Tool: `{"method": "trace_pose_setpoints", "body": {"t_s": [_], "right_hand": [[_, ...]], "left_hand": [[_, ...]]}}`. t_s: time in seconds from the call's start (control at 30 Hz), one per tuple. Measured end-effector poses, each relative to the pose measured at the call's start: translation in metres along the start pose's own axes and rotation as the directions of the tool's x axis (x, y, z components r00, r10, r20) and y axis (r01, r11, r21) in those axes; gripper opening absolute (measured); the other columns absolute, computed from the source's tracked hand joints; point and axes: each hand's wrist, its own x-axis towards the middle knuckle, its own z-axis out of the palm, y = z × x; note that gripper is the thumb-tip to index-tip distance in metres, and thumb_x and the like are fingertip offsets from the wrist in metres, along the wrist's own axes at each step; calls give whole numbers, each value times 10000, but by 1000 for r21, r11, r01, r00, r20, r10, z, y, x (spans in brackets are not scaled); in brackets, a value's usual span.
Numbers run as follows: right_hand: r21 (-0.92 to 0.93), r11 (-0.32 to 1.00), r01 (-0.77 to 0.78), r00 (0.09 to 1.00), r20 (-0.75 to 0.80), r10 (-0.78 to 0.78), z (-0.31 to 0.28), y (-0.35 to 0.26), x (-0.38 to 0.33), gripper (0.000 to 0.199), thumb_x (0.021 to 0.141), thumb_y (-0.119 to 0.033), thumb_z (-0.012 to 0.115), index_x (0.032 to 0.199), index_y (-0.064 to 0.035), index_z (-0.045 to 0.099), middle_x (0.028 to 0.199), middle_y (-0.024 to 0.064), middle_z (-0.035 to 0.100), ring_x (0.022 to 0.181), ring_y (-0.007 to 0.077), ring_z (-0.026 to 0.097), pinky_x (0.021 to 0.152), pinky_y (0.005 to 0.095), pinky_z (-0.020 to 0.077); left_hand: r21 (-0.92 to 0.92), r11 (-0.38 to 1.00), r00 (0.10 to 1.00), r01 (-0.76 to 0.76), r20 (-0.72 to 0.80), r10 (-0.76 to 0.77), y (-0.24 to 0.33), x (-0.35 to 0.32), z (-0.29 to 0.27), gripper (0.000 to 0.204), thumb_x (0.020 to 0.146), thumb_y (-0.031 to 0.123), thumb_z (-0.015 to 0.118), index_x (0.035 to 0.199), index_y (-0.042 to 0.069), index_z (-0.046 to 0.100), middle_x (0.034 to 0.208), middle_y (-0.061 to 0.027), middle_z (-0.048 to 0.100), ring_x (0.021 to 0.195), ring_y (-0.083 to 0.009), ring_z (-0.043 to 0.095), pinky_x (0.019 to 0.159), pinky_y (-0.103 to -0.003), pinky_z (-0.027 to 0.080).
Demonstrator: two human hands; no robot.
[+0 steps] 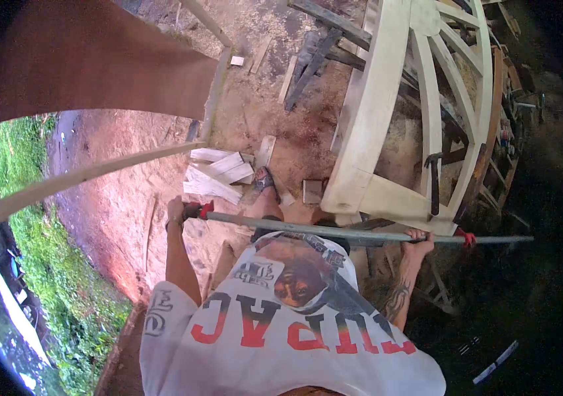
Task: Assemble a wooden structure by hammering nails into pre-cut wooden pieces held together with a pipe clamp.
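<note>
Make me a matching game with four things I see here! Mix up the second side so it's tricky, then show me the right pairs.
Column 1
1. long bar clamp
2. leafy plants
3. hammer
4. cut boards

Column 2
A. dark, seen against the pale wooden frame
B. lying in a loose, overlapping pile
C. between the left hand near one end and the right hand farther along
D. green, at the picture's left side

Right pairs: 1-C, 2-D, 3-A, 4-B

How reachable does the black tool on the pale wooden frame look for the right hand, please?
Probably yes: the black tool looks near, though the right hand must first release the long bar.
</note>
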Motion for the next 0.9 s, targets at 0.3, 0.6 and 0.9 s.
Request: {"method": "trace_pose_setpoints", "body": {"t_s": [0.3,0.6,0.9], "right_hand": [[49,979,-199,976,95,194,127,84,2,423,957,-448,397,685,-126,361,574,-12,341,494,146,305,504,316,305],[98,993,-64,993,106,54,293,108,34,282,921,-314,445,714,-138,369,600,11,372,496,154,344,485,331,332],[218,974,-53,999,12,52,500,78,131,252,858,-258,477,661,-138,373,570,10,396,492,170,375,480,330,341]], "left_hand": [[-259,956,981,138,-100,-168,-138,118,-94,482,850,335,428,871,-109,614,916,-300,654,898,-393,631,799,-438,487],[-683,726,993,80,-11,-120,102,216,-140,376,863,289,475,815,-63,598,708,-156,634,534,-240,596,475,-374,480],[-590,805,996,-68,-86,21,492,286,-177,299,938,260,485,736,47,543,677,-64,586,559,-178,561,503,-352,471]]}}
